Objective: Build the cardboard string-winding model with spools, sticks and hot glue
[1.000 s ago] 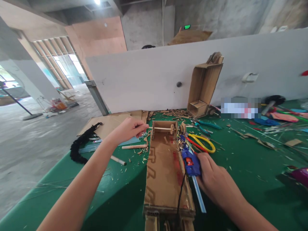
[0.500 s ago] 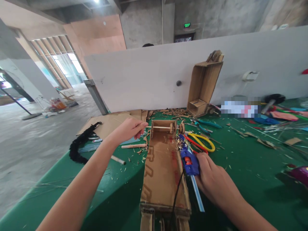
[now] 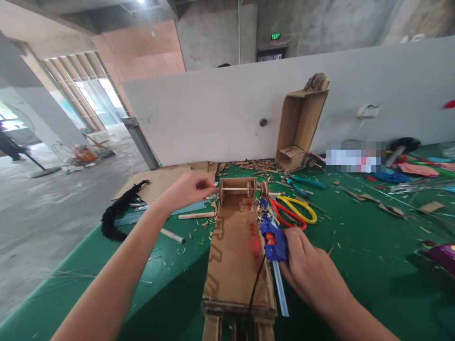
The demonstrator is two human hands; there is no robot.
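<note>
A long cardboard box [image 3: 234,251] lies in front of me with its open side up. Across its far end runs a thin wooden stick [image 3: 232,189], bearing a small cardboard wheel [image 3: 249,189] inside the box and another wheel [image 3: 264,188] just outside the right wall. My left hand [image 3: 192,190] pinches the stick's left end, closed. My right hand [image 3: 305,260] is wrapped round a blue hot glue gun [image 3: 275,241], a clear glue stick [image 3: 280,289] jutting from its rear. The gun's nozzle points at the box's right wall near the outer wheel; its tip is hard to make out.
Yellow-and-red-handled scissors [image 3: 296,210] and teal pliers [image 3: 302,184] lie right of the box. A second cardboard box [image 3: 302,123] leans upright against the white partition [image 3: 206,118]. Black fuzzy material [image 3: 115,213], flat cardboard [image 3: 167,177] and scraps lie on the green table [image 3: 355,284].
The box and glue gun have shifted slightly left in view. My left fingertips stay at the stick's end, and the grip of my right hand is the same.
</note>
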